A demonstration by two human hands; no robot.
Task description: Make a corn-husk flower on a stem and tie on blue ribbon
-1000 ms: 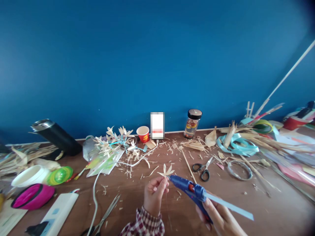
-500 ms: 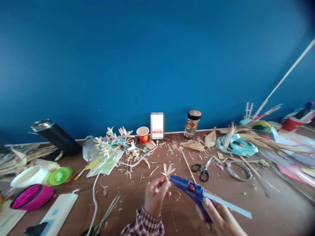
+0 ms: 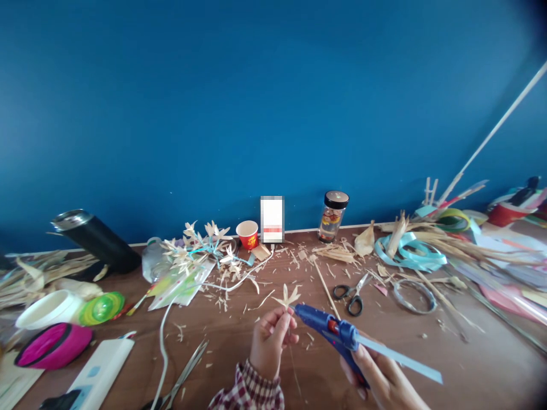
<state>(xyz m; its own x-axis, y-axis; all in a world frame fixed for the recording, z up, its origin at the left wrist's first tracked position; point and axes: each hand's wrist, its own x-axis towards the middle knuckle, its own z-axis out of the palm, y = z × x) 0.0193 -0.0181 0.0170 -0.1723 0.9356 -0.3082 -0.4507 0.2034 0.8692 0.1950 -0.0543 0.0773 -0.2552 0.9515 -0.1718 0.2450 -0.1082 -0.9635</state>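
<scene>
Between thumb and fingertips, my left hand (image 3: 272, 340) pinches a small pale flower (image 3: 286, 297) with pointed petals, made of what looks like dried husk. My right hand (image 3: 378, 373) is wrapped round the handle of a blue glue gun (image 3: 327, 327). Its nozzle points left and sits close beside the flower's base; whether they touch I cannot tell. From the back of the gun sticks a long, pale glue stick (image 3: 401, 357). A thin thread of glue seems to hang below my left hand.
Black-handled scissors (image 3: 352, 295) lie right of centre, another pair of scissors (image 3: 186, 370) at front left. Finished husk flowers (image 3: 205, 245) stand behind, near a red paper cup (image 3: 248, 234) and a lidded jar (image 3: 333, 217). A white cable (image 3: 164, 336) crosses the left side; blue ribbon (image 3: 410, 256) lies right.
My left hand has turned the flower slightly, so its petals spread more open to view and sit a little further left. The glue gun has hardly moved.
</scene>
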